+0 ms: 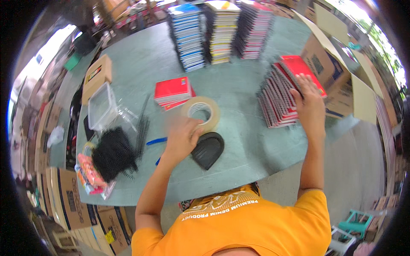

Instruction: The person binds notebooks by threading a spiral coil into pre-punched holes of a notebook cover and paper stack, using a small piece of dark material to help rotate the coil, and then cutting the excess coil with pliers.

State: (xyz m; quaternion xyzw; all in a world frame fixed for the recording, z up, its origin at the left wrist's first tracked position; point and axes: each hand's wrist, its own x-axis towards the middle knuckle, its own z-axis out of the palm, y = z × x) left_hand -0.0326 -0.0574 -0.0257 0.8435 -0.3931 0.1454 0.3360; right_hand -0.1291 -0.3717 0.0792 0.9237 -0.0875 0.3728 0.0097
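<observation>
My right hand (308,100) lies with its fingers stretched out over the top of a leaning stack of red spiral notebooks (277,96) at the right of the table. At the middle, my left hand (183,135) is beside a roll of clear tape (214,121). Motion smears its fingers, so I cannot tell whether they hold anything. A blue-handled tool (156,141) shows partly from behind that hand. Close to its right rests a black object with a rounded edge (208,150). Beyond the tape sits a small pile of red notepads (173,91).
Tall stacks of blue (188,38), yellow (222,34) and red notebooks (255,32) stand at the far edge. Black spiral coils (113,153), a clear plastic box (101,109) and a cardboard box (97,79) occupy the left. An open carton (329,64) stands right.
</observation>
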